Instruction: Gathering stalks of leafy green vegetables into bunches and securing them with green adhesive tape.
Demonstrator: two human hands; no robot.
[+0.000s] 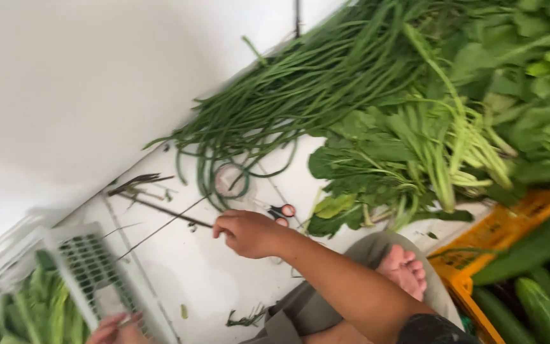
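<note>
My right hand reaches out over the white floor with its fingers closed on a thin dark strand that runs off to the left. Just beyond its knuckles lie red-handled scissors and a clear ring-shaped roll. Only part of my left hand shows at the bottom edge. Its fingers are against the rim of a white slotted plastic crate that holds leafy greens. Its grip is blurred.
A big heap of long green beans lies by the white wall. Bundles of leafy greens are piled to the right. An orange crate with cucumbers stands at lower right. My bent knee and bare foot are underneath my right arm.
</note>
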